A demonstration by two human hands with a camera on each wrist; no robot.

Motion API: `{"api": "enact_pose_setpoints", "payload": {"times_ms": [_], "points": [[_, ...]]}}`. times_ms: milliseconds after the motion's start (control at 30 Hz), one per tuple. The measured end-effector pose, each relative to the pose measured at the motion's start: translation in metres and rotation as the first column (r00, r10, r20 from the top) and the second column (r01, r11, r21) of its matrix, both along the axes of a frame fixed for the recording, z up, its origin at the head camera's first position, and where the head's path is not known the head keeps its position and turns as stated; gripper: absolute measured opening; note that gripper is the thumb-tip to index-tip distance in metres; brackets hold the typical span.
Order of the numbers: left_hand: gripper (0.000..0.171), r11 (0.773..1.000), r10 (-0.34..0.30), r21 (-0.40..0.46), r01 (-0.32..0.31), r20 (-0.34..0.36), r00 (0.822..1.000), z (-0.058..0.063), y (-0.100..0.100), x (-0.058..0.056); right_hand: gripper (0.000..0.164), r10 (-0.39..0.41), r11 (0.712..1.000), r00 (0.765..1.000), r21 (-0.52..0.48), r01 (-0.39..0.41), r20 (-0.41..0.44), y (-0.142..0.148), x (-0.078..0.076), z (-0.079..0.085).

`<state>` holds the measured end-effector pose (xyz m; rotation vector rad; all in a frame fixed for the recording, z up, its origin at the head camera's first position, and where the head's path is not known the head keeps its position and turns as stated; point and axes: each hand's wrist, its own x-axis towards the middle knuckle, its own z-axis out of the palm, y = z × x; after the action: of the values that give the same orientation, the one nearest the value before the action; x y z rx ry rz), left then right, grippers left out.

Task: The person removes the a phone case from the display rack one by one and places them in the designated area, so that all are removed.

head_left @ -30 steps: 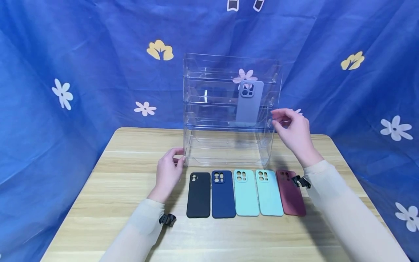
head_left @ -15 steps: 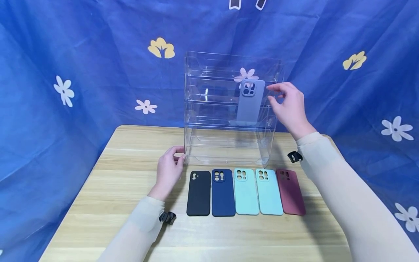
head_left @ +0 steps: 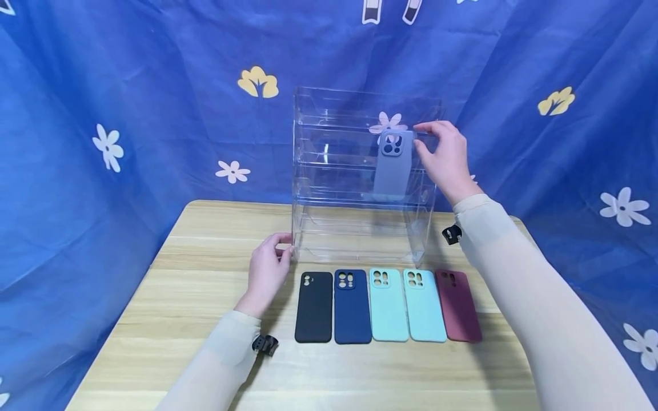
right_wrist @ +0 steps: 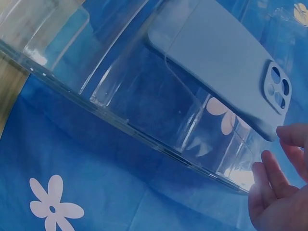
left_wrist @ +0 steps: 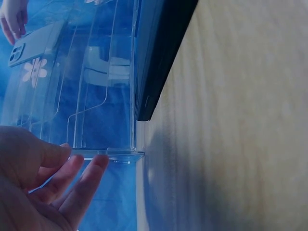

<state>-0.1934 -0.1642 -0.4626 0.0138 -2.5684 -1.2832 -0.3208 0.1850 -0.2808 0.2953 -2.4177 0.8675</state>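
Observation:
A pale blue-grey phone case leans upright in a tier of the clear acrylic display rack, its camera cutouts at the top. My right hand is at the case's upper right corner, thumb and fingers apart. In the right wrist view, one fingertip is right at the case's corner, and the other fingers are beside the rack's edge. My left hand touches the rack's lower left side with its fingertips. The left wrist view shows those fingers along the clear side panel.
In front of the rack, several phone cases lie in a row: black, navy, two mint ones and maroon. The wooden table ends at a blue floral curtain behind.
My right hand has risen and moved left from beside the rack's right side to the upper corner of the pale case. The left hand stays at the rack's lower left side.

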Motion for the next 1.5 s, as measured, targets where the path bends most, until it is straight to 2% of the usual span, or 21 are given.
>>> {"api": "enact_pose_setpoints", "payload": {"times_ms": [200, 333, 533, 833, 1100, 1200, 1300, 1500], "points": [[0.029, 1.0, 0.006, -0.004, -0.006, -0.008, 1.0, -0.002, 0.0, 0.0, 0.026, -0.002, 0.999, 1.0, 0.04, 0.002, -0.012, 0.0, -0.002, -0.003], [0.028, 1.0, 0.011, -0.015, -0.011, -0.02, 1.0, -0.002, 0.0, 0.0, 0.025, 0.006, 1.0, 0.999, 0.03, -0.005, -0.033, -0.001, -0.003, -0.005], [0.029, 1.0, 0.005, -0.014, -0.005, -0.01, 1.0, -0.002, 0.0, 0.001, 0.02, 0.005, 0.999, 0.997, -0.036, -0.007, -0.075, -0.001, -0.001, -0.007], [0.028, 0.999, 0.012, -0.03, -0.012, -0.014, 1.0, -0.001, -0.001, 0.0, 0.016, 0.079, 0.988, 0.99, -0.126, -0.094, -0.114, 0.003, 0.009, -0.005], [0.029, 1.0, 0.004, -0.02, -0.004, -0.011, 1.0, -0.003, -0.002, 0.001, 0.018, 0.147, 0.955, 0.988, -0.252, -0.156, -0.056, 0.006, 0.019, -0.005], [0.03, 1.0, 0.002, -0.019, -0.002, -0.01, 1.0, -0.003, -0.002, 0.002, 0.019, 0.153, 0.944, 0.986, -0.285, -0.168, -0.072, 0.008, 0.025, -0.003], [0.03, 1.0, 0.004, -0.025, -0.004, -0.011, 1.0, -0.003, -0.002, 0.002, 0.019, 0.154, 0.914, 0.981, -0.359, -0.188, -0.121, 0.011, 0.032, 0.002], [0.03, 1.0, 0.006, -0.027, -0.006, -0.009, 1.0, -0.003, -0.001, 0.001, 0.018, 0.152, 0.834, 0.967, -0.499, -0.236, -0.204, 0.02, 0.047, 0.019]]}}
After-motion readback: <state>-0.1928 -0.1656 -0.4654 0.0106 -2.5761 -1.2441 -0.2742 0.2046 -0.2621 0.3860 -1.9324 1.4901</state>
